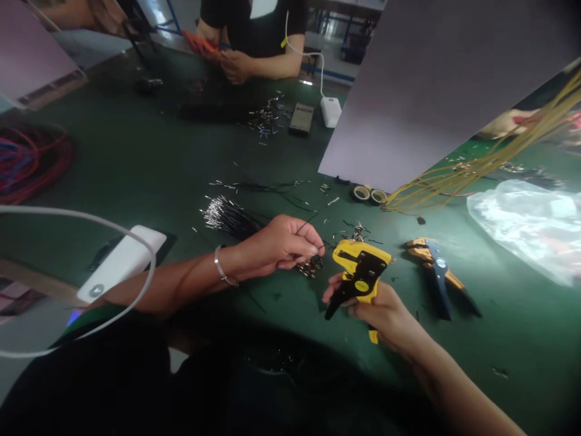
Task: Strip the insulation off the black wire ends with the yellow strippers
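Pinched in my left hand point(293, 245) is a thin black wire point(308, 223), its end pointing toward the yellow-black wire stripper point(358, 272). My right hand point(381, 312) is wrapped around the stripper's handles, with the jaws turned up and to the left. A small gap separates the wire's tip from the jaws. Beneath and behind my left wrist lies a bundle of black wires point(233, 218) with shiny metal ends. Copper-coloured wire ends point(311, 266) show just under my left fingers. Small black and silver scraps point(358, 232) lie beyond the stripper.
Blue-orange pliers point(438, 269) lie to the right, near a clear plastic bag point(526, 224). Yellow wires point(490, 163) and two tape rolls point(370, 194) are by a grey panel point(431, 85). A white power bank point(122, 263) sits left. Across the table, a person's hands point(233, 65) hold something orange.
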`<state>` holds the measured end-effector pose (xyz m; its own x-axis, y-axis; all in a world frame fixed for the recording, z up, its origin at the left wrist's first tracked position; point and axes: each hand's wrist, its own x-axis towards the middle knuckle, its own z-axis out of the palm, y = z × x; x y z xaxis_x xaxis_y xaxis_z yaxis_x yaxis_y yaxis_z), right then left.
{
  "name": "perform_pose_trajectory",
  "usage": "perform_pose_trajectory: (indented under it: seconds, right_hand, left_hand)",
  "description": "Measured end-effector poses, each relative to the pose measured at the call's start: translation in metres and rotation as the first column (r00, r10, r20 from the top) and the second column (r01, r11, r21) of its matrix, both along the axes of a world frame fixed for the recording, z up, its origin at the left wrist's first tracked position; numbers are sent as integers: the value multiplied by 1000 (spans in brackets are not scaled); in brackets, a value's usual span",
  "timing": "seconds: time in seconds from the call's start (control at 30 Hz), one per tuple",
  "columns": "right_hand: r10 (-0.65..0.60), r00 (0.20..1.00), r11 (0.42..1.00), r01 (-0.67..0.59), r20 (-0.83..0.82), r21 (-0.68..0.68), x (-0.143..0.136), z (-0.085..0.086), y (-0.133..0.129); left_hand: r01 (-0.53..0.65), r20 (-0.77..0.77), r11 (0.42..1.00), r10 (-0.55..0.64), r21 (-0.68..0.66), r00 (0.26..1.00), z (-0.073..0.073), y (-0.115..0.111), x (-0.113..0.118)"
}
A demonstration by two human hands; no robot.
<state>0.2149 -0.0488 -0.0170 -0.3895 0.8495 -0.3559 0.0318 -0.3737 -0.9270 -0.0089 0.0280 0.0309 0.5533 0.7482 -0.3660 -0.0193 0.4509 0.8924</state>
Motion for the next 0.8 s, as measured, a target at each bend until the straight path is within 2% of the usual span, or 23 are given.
perform_pose_trajectory:
  seconds: [0.13, 0.33, 0.57, 0.8]
  right_hand:
    - [8, 997, 996, -16, -82, -92, -5, 1, 1]
    - [85, 991, 993, -93, -108, -69, -5, 2, -1]
    - [180, 972, 983, -183, -151, 0, -1, -2, 2]
    - [156, 976, 986, -162, -154, -25, 2, 2, 7]
  left_hand:
    - [74, 28, 994, -72, -82, 997, -4, 2, 0]
    - [157, 120, 963, -134, -220, 984, -15, 7, -1]
    - [208, 157, 944, -172, -255, 973, -18, 9, -1]
    - [189, 125, 956, -164, -226, 979, -14, 13, -3]
